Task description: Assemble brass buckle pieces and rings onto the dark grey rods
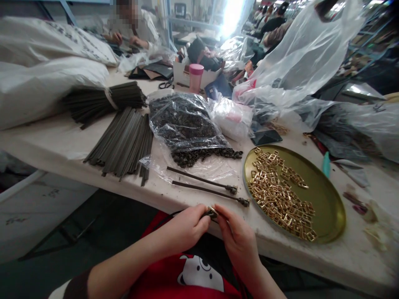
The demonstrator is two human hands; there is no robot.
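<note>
Reference landmark: the round tray (327, 207), gold-toned, resting on the table (59, 139) with its near rim set back from the front edge; a narrow band of tabletop separates rim and edge.

Hands: the left hand (192, 224) and right hand (237, 236) are located left of the tray, at the table's front edge. Thumb and index finger of each hand are pressed together, pinching a small workpiece (213, 211) between them. The workpiece is dark with a gold-coloured metal part; how each fingertip bears on it is too small to tell. The right hand is clear of the tray's rim, with a gap between them.

Tray contents: gold-coloured buckles (277, 195) are heaped toward the left and near rim. The metal floor shows along the right side.

Left of the tray: two dark strips (199, 178) lie roughly parallel, a gap between them. Their knobbed ends point toward the tray; the nearer end lies just beside the rim. Beyond these strips, a plastic bag (187, 118) of small dark parts spills toward the tray, its loose parts stopping near the rim. Farther left, a fanned strip pile (121, 143) reaches toward the front edge, with a tied bundle (124, 94) behind.
</note>
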